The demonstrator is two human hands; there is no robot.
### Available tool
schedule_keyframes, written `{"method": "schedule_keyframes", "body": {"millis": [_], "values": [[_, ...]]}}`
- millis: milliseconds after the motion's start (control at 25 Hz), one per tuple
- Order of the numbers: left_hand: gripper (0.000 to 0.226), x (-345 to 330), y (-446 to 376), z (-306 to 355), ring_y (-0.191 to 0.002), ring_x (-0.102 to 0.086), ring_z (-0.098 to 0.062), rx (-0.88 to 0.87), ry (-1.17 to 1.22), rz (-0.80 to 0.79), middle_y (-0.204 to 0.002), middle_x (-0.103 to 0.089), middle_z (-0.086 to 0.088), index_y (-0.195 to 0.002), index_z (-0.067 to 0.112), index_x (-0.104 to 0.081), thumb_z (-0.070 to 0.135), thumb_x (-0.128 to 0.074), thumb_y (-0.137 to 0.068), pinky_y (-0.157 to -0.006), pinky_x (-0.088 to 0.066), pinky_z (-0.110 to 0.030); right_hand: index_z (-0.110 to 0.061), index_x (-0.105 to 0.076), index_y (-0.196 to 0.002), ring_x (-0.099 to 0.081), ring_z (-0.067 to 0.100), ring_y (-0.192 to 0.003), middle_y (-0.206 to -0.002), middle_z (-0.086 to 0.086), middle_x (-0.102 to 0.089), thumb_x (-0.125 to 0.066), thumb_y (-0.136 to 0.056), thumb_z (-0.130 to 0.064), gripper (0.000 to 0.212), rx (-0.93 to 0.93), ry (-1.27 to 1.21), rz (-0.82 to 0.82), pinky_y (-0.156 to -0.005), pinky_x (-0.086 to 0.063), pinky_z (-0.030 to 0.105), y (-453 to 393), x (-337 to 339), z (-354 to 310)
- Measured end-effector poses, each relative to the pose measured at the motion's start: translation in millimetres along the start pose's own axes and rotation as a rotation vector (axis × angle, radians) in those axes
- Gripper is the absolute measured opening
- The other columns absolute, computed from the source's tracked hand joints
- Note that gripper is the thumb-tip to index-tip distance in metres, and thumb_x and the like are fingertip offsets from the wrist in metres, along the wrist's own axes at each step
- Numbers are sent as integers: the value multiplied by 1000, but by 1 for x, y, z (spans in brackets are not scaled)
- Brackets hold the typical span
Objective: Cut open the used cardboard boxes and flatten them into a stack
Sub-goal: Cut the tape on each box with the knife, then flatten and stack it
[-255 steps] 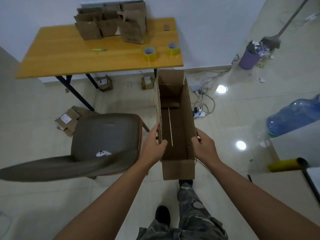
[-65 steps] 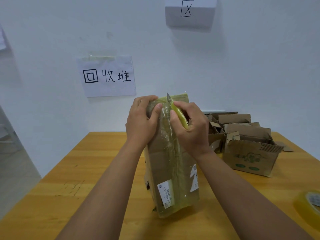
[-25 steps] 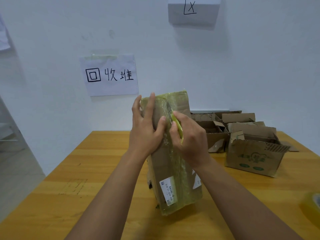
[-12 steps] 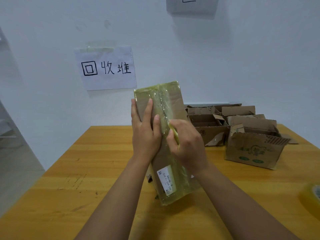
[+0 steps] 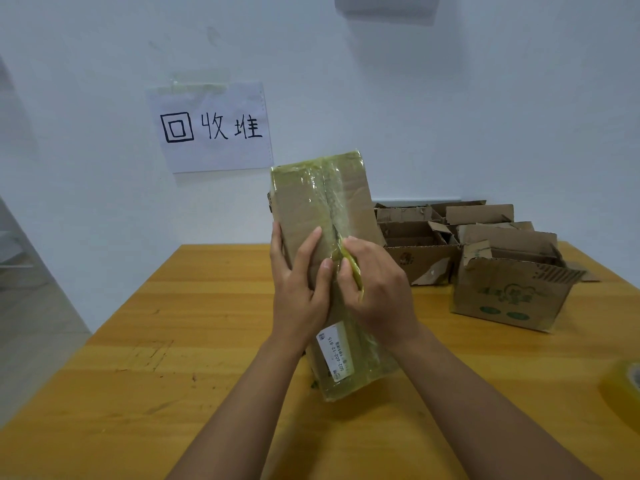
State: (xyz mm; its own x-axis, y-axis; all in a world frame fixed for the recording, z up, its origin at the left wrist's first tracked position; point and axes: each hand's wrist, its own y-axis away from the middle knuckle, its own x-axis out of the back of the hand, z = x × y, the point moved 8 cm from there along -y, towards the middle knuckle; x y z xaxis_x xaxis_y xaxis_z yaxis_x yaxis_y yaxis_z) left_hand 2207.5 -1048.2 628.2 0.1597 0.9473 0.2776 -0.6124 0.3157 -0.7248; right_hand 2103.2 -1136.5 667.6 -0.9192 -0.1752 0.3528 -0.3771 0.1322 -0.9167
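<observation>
Standing on end near the middle of the desk (image 5: 173, 341), the taped box (image 5: 322, 209) leans back a little, its taped seam facing the person; the left hand (image 5: 299, 292) lies flat against the box face left of that seam, fingers (image 5: 304, 251) straight and pressing; the right hand (image 5: 375, 289) has its fingers curled round a yellow-green cutter (image 5: 351, 268), whose tip meets the seam at about mid-height of the box. Compared with a second ago the cutter has travelled down the seam from near the top of the box, and the left hand has slid lower with it; the tape above the blade looks slit, so the cut seems roughly half done, and the lower half, past the white label (image 5: 336, 355), is probably still sealed. Right of the box, opened boxes (image 5: 505, 289) wait, not yet flattened; a tape roll (image 5: 623, 386) sits far right of the box; on the wall behind it hangs a paper sign (image 5: 211, 128).
</observation>
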Motion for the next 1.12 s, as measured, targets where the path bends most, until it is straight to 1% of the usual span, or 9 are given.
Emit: {"method": "schedule_keyframes", "body": {"millis": [200,520,760,840,920,960,1000,1080,1120], "values": [[45,-5,1,2,-148,-9,-8,16,33,11,-161,4,7,-142,40,-42,31,-51,-99,-115,-33,-42,6,-67,-109,-66,28,-101,-102,16,-71,-50,-92,-11,29,7,57,19,-89,-54,31,12,4,2],[46,-4,-2,-3,-149,-9,-11,87,27,44,-162,1,2,-143,38,-42,25,-51,-100,-116,-30,-45,7,-67,-109,-67,28,-98,-97,16,-71,-54,-89,-6,27,68,117,-19,-85,-56,33,50,0,0],[46,-5,-4,-4,-148,-8,-9,102,1,28,-162,3,6,-143,44,-38,30,-49,-101,-116,-30,-44,6,-68,-108,-65,37,-106,-96,16,-71,-53,-89,-8,28,51,154,-22,-93,-51,59,77,0,5],[48,-4,-2,-4,-148,-6,-6,115,13,23,-161,4,8,-144,47,-34,34,-49,-100,-116,-30,-36,6,-67,-109,-64,37,-109,-97,16,-71,-53,-89,-8,29,35,123,-36,-93,-50,62,77,-2,6],[59,-3,9,-5,-147,-6,-3,156,67,15,-160,5,12,-145,53,-25,36,-55,-97,-109,-28,-12,6,-67,-111,-63,37,-111,-99,17,-71,-52,-90,-9,30,13,84,-39,-93,-49,62,79,-2,8],[66,-4,20,-7,-146,-6,-3,175,86,12,-160,5,11,-145,56,-19,36,-58,-96,-105,-27,-6,6,-66,-111,-63,36,-113,-100,17,-71,-52,-90,-10,30,-2,66,-38,-94,-49,61,80,0,10],[70,-6,31,-7,-146,-9,-5,189,98,9,-161,2,7,-146,56,-14,35,-58,-95,-107,-28,-9,6,-66,-112,-63,35,-114,-102,17,-71,-52,-91,-11,30,-13,50,-36,-95,-49,61,82,2,11],[69,-10,43,-3,-146,-14,-8,209,121,16,-161,-6,3,-146,53,-10,33,-54,-97,-114,-31,-28,6,-66,-112,-63,34,-114,-104,17,-71,-52,-92,-11,30,-14,27,-36,-94,-50,59,81,5,10],[66,-11,44,1,-146,-13,-3,217,125,32,-161,-7,3,-145,53,-11,32,-52,-98,-115,-28,-28,6,-66,-113,-63,34,-113,-105,17,-71,-52,-92,-11,30,-14,12,-41,-93,-51,58,76,6,9]]}}
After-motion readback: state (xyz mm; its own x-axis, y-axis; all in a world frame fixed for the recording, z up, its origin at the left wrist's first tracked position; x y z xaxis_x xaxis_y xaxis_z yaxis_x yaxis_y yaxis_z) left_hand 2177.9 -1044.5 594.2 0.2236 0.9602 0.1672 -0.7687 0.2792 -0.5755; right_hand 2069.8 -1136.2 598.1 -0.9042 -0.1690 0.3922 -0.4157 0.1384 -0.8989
